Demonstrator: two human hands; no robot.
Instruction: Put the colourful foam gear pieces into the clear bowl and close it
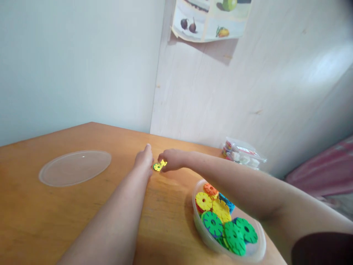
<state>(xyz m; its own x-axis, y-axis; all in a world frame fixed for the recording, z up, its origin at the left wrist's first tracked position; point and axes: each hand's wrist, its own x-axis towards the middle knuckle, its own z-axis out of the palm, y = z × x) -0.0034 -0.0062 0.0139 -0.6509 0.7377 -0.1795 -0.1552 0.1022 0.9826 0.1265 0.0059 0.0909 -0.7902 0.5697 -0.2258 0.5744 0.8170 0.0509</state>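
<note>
Our right hand point(171, 159) pinches a small yellow disc piece point(159, 165) at its edge, fingertips closed on it just above the wooden table point(41, 221); our left hand point(143, 159) rests beside it, fingers stretched flat and holding nothing, the tips nearly meeting the piece. We judge the piece light, stiff plastic, slightly slick, best gripped across its notched rim. Nearer us, a clear tub point(204, 235) holds more green, yellow, orange and blue discs point(228, 224); its lid point(75, 167) lies well apart at left.
</note>
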